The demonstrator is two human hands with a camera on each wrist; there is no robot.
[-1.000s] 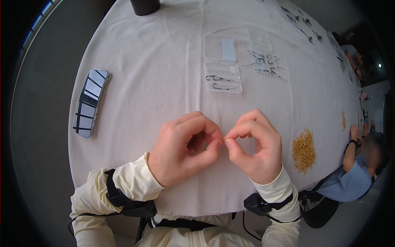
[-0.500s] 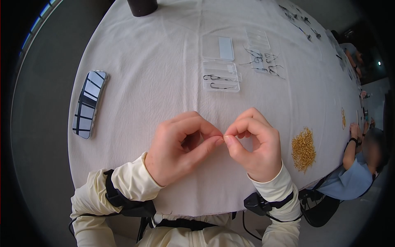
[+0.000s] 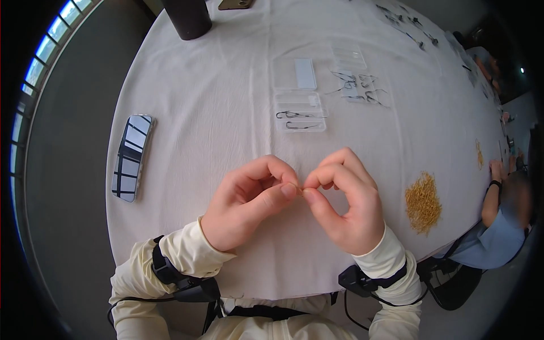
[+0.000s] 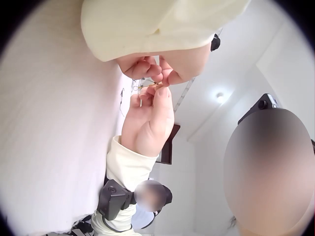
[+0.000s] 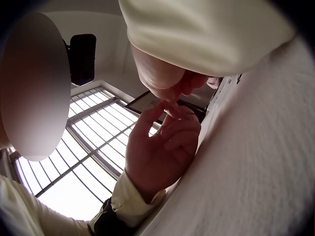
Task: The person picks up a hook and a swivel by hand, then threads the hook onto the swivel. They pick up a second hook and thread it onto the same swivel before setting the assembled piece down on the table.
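Note:
In the head view, my left hand (image 3: 243, 207) and right hand (image 3: 351, 209) meet fingertip to fingertip above the cloth. A tiny gold-coloured piece (image 4: 154, 84) sits between them, mostly hidden by the fingers. My right thumb and forefinger pinch it from one side, and the left thumb and forefinger from the other. Its exact kind I cannot tell. To the right of my right hand lies a pile of small gold-coloured pieces (image 3: 423, 204). Beyond the hands, an open clear plastic box (image 3: 300, 129) holds large dark fish hooks (image 3: 294, 115).
A second clear box (image 3: 348, 56) with several dark hooks (image 3: 354, 85) lies farther right. A phone (image 3: 133, 158) rests at the left and a dark cup (image 3: 188, 20) at the far left. Another person (image 3: 481, 241) sits at the right edge of the white-covered table (image 3: 187, 130).
The head view has shifted, so the table items appear lower. My left fingertips have drawn slightly left, and the left thumb now shows its nail. The right hand keeps its pinch.

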